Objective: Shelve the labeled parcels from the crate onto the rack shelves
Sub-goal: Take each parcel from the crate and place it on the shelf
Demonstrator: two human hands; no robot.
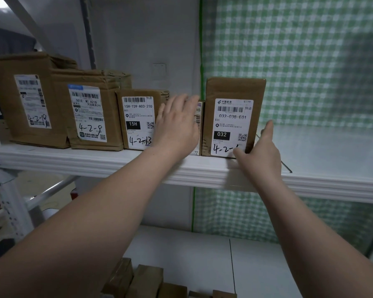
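Right hand [260, 157] against upright parcel [235, 89] at row's end on rack shelf [95, 162]

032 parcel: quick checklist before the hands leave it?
1. 032 parcel upright on the shelf: ok.
2. Base behind the shelf's front edge: ok.
3. Label facing out: ok.
4. Handwritten code fully legible: cannot tell, the right hand covers its end.
5. Set against the small parcel: ok.
6. Left hand open, holding nothing: ok.
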